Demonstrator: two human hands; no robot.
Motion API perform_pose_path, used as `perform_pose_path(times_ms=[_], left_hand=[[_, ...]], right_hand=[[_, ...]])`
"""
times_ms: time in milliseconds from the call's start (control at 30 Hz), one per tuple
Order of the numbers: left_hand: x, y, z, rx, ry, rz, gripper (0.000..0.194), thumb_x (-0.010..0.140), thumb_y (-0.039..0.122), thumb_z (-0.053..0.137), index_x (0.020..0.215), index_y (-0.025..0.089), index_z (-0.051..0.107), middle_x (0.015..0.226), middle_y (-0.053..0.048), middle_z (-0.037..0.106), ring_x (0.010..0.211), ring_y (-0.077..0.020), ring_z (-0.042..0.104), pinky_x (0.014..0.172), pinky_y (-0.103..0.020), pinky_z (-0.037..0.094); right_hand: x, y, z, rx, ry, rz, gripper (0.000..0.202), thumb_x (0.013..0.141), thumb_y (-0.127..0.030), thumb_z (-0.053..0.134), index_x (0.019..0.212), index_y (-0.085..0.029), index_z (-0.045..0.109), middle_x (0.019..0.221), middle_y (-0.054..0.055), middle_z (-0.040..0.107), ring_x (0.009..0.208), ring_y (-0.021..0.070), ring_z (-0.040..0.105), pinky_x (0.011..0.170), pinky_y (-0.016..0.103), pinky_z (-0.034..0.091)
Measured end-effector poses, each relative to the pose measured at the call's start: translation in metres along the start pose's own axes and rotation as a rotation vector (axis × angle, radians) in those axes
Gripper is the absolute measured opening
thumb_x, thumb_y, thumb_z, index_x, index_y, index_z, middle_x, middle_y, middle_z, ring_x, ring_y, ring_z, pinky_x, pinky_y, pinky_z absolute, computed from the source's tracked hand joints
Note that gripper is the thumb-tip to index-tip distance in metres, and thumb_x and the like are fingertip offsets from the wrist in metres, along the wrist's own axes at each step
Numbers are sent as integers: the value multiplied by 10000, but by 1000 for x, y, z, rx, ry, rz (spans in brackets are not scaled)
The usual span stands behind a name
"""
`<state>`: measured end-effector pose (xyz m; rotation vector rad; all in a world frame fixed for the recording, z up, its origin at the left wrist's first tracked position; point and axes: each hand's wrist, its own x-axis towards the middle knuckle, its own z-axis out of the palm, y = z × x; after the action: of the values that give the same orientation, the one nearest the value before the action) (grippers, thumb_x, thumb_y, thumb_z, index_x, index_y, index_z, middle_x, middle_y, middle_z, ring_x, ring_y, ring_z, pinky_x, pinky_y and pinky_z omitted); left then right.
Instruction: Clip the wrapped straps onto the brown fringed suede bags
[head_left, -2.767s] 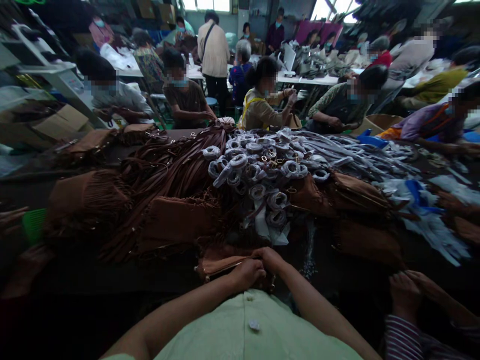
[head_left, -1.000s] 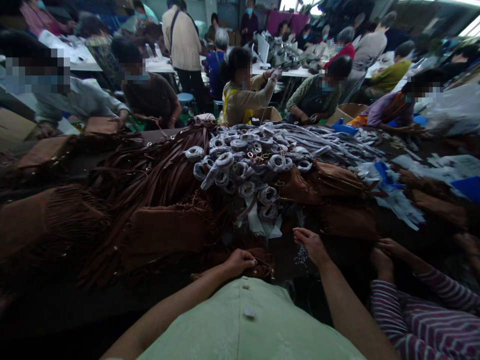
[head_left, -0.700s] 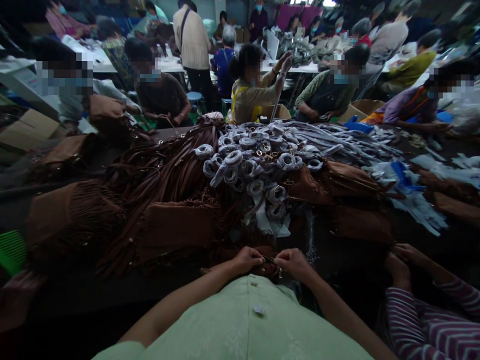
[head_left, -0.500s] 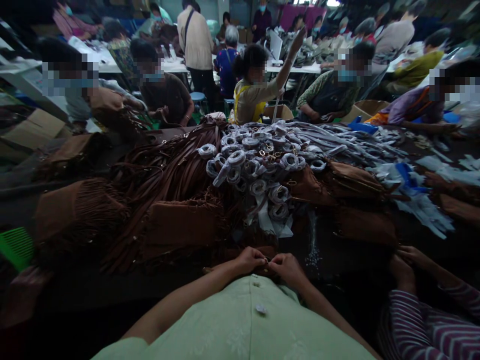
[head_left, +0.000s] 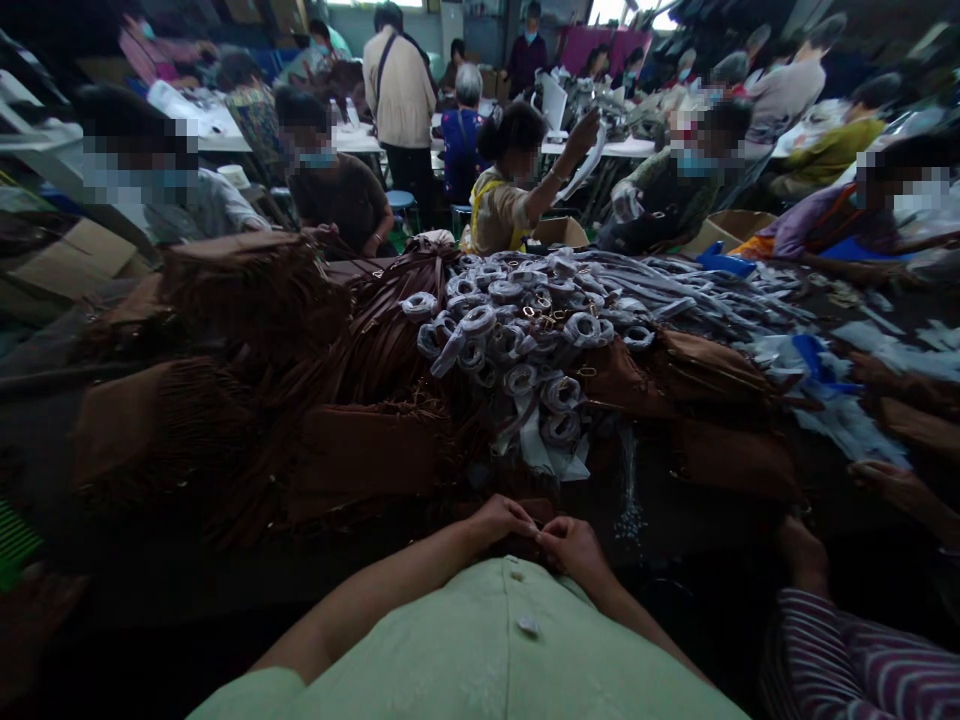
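My left hand (head_left: pixel 501 520) and my right hand (head_left: pixel 574 545) meet close in front of my shirt. Both are closed in a pinch, fingertips almost touching. What sits between them is too small and dark to name. Just behind the fingers, part of a brown piece (head_left: pixel 529 508) shows, mostly hidden by my hands. Farther up the table lie a brown fringed bag (head_left: pixel 364 450) and a pile of coiled straps in clear wrapping (head_left: pixel 521 380). Small pale bits (head_left: pixel 630 525) are scattered to the right of my right hand.
Brown fringed bags (head_left: pixel 244 255) are piled at the left, with loose brown straps (head_left: pixel 375 310) beside them. More brown bags (head_left: pixel 735 460) lie at the right. A co-worker's striped sleeve (head_left: pixel 817 640) is close on my right; a green slatted item (head_left: pixel 15 545) is at far left.
My hands stay together with slightly shifted fingers. At the left, a co-worker's brown fringed bag now lies on the pile. The person across has lowered a raised arm. The striped-sleeved co-worker's hands moved apart.
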<state>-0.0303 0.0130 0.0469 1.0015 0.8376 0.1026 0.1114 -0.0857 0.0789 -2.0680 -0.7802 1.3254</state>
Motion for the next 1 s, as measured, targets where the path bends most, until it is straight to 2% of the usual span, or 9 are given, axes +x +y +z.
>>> perform_pose_path(times_ms=[133,200,333,433,533,633,800,933,1000], left_hand=[[5,0,0,-64,75,18,343,444,348,779,664,93,714,610,-51,643,570,-126,533,649,-282,417],[8,-2,0,-88,103,22,353,447,364,777,657,90,702,601,-46,634,563,-122,526,637,-279,412],[11,-7,1,-64,117,58,383,450,395,778,646,84,671,589,-35,617,565,-122,526,639,-279,405],[12,-7,2,-57,86,115,347,528,389,738,669,94,623,610,-32,625,575,-125,545,643,-270,408],[9,-1,2,-12,100,172,259,691,375,607,747,130,541,586,-5,612,562,-123,559,612,-247,403],[7,6,3,143,162,193,144,800,306,461,804,163,472,544,29,575,533,-114,547,564,-221,377],[6,6,4,332,158,272,94,831,249,408,816,171,458,616,20,579,591,-114,557,561,-212,379],[12,24,-19,412,79,221,170,869,300,372,862,169,478,682,-9,612,617,-135,575,590,-239,406],[15,52,-48,593,220,232,212,889,320,347,899,173,499,725,-26,620,651,-151,576,640,-273,418]], right_hand=[[-5,-4,-8,421,-182,20,353,608,-376,675,899,-179,646,778,48,684,596,123,610,552,243,476],[-8,-6,-10,422,-238,-58,405,589,-344,702,962,-191,657,901,58,680,711,138,622,643,263,491],[-7,-7,-6,126,-78,-197,342,703,-472,592,827,-175,704,794,47,652,657,148,578,554,241,460],[0,-5,1,164,61,-173,403,758,-529,497,842,-182,685,674,24,606,559,130,536,474,225,425],[9,-5,8,266,39,-116,413,738,-524,512,904,-174,655,572,-9,575,448,109,478,407,217,379],[16,-11,10,115,25,-125,353,697,-479,566,813,-164,676,503,-12,572,402,111,458,396,224,353],[21,-24,11,-44,15,-261,323,727,-442,542,705,-167,710,647,35,675,592,170,582,557,253,426],[25,-22,14,-44,-1,-318,343,739,-457,535,726,-166,717,733,57,701,711,208,614,664,281,448],[27,-18,15,-50,15,-313,341,732,-465,544,738,-171,718,756,62,706,726,216,621,681,291,450]])
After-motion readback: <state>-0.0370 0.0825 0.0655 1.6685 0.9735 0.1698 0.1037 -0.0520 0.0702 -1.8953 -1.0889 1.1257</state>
